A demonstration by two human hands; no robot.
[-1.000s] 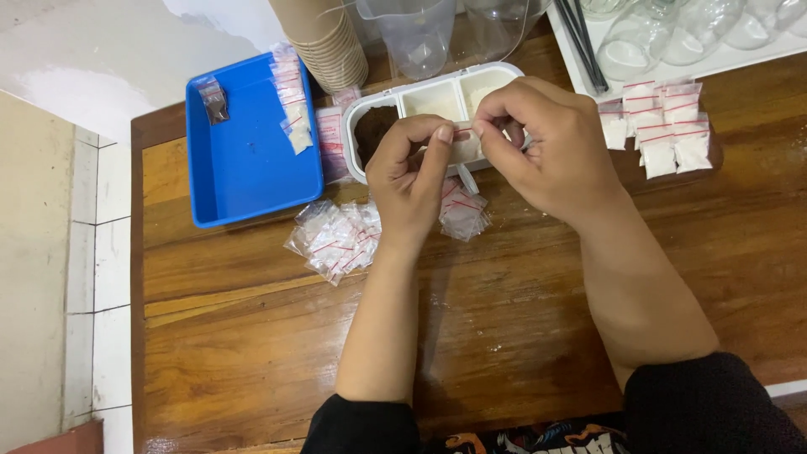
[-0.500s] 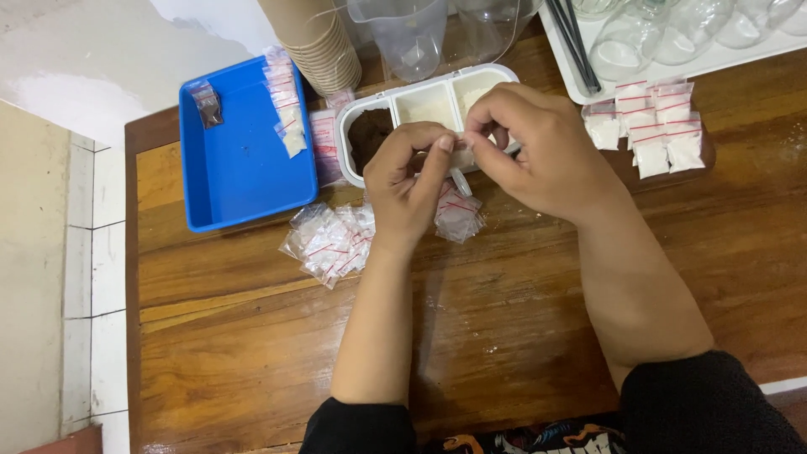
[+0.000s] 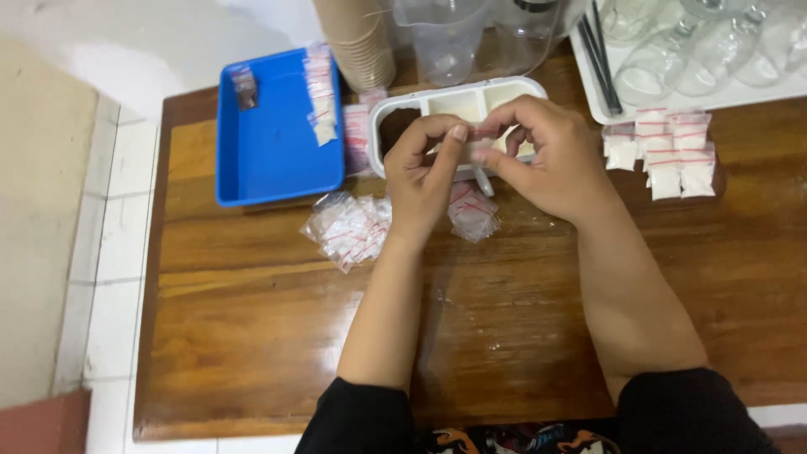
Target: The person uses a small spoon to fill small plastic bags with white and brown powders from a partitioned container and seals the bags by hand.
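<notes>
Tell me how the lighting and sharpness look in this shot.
Head view: even, soft light; a dull sheen on the wooden table; glare on the glasses top right; the hands and the small bag pinched between them look slightly soft.

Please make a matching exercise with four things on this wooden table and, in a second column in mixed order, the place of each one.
Things:
1. blue tray
2. white divided box
3. filled white bags
4. empty clear bags

Places:
A. right of the hands
B. on the bare wood, left of the left wrist
C. at the table's left end
D. directly behind the hands

Pairs: 1-C, 2-D, 3-A, 4-B
</notes>
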